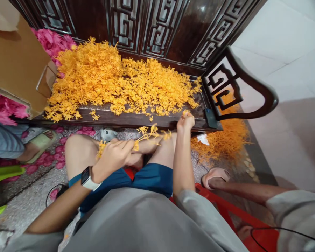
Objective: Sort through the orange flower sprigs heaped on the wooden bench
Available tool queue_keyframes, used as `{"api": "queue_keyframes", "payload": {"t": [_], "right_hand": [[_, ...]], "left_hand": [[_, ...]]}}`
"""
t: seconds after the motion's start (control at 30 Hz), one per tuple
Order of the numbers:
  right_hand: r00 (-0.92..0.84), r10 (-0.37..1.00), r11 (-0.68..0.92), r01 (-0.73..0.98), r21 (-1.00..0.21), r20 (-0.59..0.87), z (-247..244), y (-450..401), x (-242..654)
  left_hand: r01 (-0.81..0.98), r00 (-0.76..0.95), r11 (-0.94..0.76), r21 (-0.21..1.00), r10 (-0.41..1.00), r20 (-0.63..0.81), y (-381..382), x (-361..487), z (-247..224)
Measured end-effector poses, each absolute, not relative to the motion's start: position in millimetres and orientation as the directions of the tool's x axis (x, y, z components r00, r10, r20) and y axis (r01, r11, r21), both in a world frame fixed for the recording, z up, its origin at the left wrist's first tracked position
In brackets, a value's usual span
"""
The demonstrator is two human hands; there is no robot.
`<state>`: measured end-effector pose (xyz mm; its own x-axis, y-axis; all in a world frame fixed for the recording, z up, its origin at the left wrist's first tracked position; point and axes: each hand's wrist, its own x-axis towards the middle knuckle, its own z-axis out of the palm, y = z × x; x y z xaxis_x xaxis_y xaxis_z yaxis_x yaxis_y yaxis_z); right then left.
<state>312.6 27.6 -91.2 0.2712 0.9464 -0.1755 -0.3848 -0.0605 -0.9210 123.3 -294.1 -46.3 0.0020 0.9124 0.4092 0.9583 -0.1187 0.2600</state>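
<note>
My left hand (117, 154), with a watch on its wrist, is closed around a thin, branching yellow artificial flower stem (153, 134). Small yellow blossoms on that stem stick out to the right, over my lap, and more yellow shows at the hand's left side. My right hand (186, 121) is closed at the front edge of the dark wooden bench (160, 120), with a small yellow flower piece (186, 112) at its fingertips. Just beyond it, a wide heap of loose yellow flower pieces (154, 87) covers the seat, piled higher on the left.
A cardboard box (18, 56) stands at the left, among pink flowers (52, 42). The bench's carved armrest (241, 84) rises at the right, above a pile of orange stems (225, 140) on the floor. Other people's feet are at both sides; a red stool (225, 206) is right.
</note>
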Motion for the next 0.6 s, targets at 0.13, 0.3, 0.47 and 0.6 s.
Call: {"api": "queue_keyframes", "payload": {"t": [0.13,0.3,0.47,0.6], "right_hand": [[-0.105,0.994,-0.047,-0.239,-0.970,-0.023,-80,4,344],[-0.839,0.503,-0.065,0.203,-0.977,-0.207,-56,-37,341],[-0.688,0.726,-0.104,-0.073,-0.992,-0.025,-51,-13,312],[-0.470,0.882,0.047,0.016,-0.999,0.034,-64,3,292]], "left_hand": [[0.830,-0.322,0.096,0.549,0.887,0.332,-302,105,-64],[0.672,-0.476,0.070,0.737,0.804,0.358,-276,92,-66],[0.708,-0.469,0.059,0.704,0.784,0.406,-263,84,-54],[0.733,-0.394,0.001,0.680,0.815,0.424,-260,80,-48]]}}
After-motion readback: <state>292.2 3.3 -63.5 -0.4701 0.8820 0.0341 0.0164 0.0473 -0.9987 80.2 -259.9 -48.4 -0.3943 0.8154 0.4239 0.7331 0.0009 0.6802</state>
